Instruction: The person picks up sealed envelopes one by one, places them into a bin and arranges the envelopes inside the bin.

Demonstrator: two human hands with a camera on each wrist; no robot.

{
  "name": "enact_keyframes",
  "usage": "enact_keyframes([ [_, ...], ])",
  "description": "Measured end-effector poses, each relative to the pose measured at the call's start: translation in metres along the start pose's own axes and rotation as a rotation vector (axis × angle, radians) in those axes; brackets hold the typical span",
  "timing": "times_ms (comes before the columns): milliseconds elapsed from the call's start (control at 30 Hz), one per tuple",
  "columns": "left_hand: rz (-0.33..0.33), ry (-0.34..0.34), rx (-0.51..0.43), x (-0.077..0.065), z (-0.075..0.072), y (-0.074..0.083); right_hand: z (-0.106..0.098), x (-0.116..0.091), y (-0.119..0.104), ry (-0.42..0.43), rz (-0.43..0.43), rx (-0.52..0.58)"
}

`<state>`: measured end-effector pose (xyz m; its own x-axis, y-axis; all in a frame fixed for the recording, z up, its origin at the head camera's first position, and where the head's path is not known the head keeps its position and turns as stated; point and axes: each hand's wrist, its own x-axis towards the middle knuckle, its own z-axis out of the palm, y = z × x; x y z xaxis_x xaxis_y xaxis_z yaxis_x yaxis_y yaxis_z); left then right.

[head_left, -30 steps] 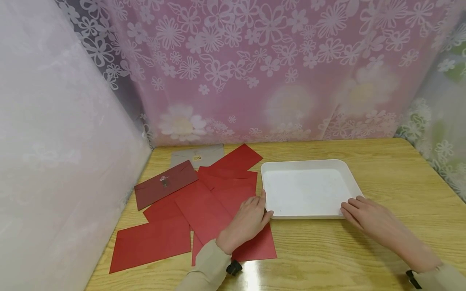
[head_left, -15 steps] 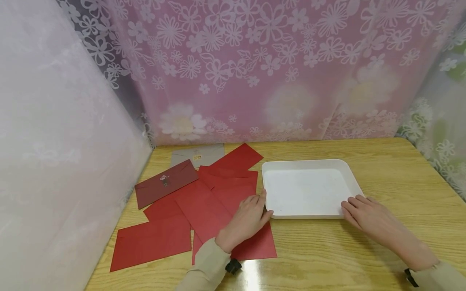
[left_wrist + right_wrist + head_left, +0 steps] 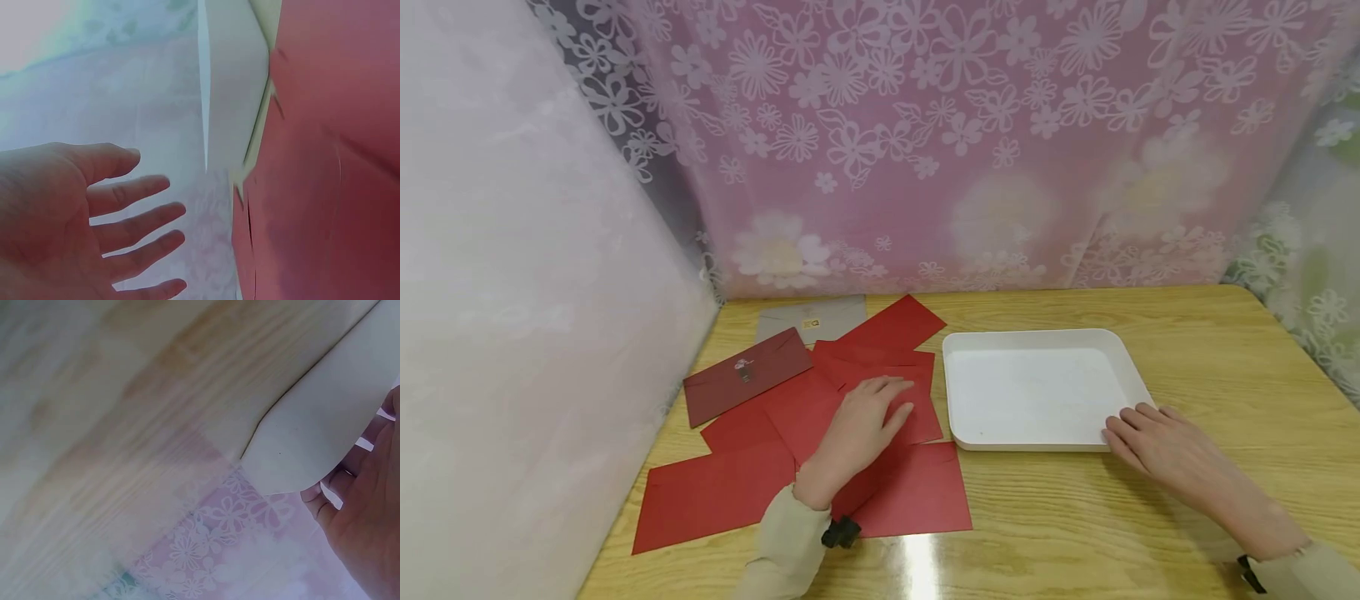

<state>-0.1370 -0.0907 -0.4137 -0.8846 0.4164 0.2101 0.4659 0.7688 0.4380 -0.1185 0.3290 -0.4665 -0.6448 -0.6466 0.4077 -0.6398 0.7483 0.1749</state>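
Note:
A white rectangular tray (image 3: 1037, 447) lies flat on the table. My right hand (image 3: 1168, 450) holds its near right corner, fingers bent over the rim; the right wrist view shows those fingers (image 3: 342, 482) at the edge of the tray's outer wall (image 3: 312, 431). My left hand (image 3: 857, 425) hovers over a loose pile of red envelopes (image 3: 718, 492), left of the tray. Its fingers (image 3: 134, 228) are spread and hold nothing in the left wrist view, with the red paper to their right. Part of the pile is hidden under this hand.
A dark maroon envelope (image 3: 775, 358) with a small printed motif lies on the pile's left side. Behind it is a grey envelope (image 3: 846, 312) with a gold label. A floral curtain (image 3: 970, 150) hangs at the back of the wooden table (image 3: 1060, 533), and a pale sheet (image 3: 535, 292) borders the left.
My left hand has let go of the tray's near left corner and moved left over the red envelopes. My right hand and the tray stay in place.

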Motion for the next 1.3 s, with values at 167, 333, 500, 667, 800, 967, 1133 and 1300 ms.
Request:
enact_keyframes([
  [167,-0.067,0.026,-0.024,-0.012,-0.012,-0.02,-0.001,0.001,0.0,-0.028,0.001,-0.003],
  [333,-0.167,0.016,0.018,-0.015,-0.017,-0.05,-0.002,-0.001,0.001,-0.044,-0.002,-0.015],
  [500,-0.318,-0.007,0.086,-0.01,-0.02,-0.084,-0.003,-0.003,0.0,-0.05,0.004,-0.016],
  [667,-0.355,-0.039,0.1,-0.007,-0.021,-0.107,-0.004,-0.003,-0.001,-0.064,0.025,-0.003],
  [800,-0.348,-0.055,0.106,-0.004,-0.021,-0.116,-0.005,-0.003,-0.002,-0.086,0.035,-0.003],
  [967,-0.356,-0.039,0.117,-0.001,-0.02,-0.125,-0.004,-0.001,-0.001,-0.067,0.022,-0.008],
  [1133,-0.365,-0.034,0.116,0.001,-0.022,-0.131,-0.002,0.0,-0.001,-0.054,0.021,-0.013],
  [1300,-0.371,-0.058,0.13,0.002,-0.023,-0.131,-0.002,0.001,-0.001,-0.051,0.023,-0.015],
])
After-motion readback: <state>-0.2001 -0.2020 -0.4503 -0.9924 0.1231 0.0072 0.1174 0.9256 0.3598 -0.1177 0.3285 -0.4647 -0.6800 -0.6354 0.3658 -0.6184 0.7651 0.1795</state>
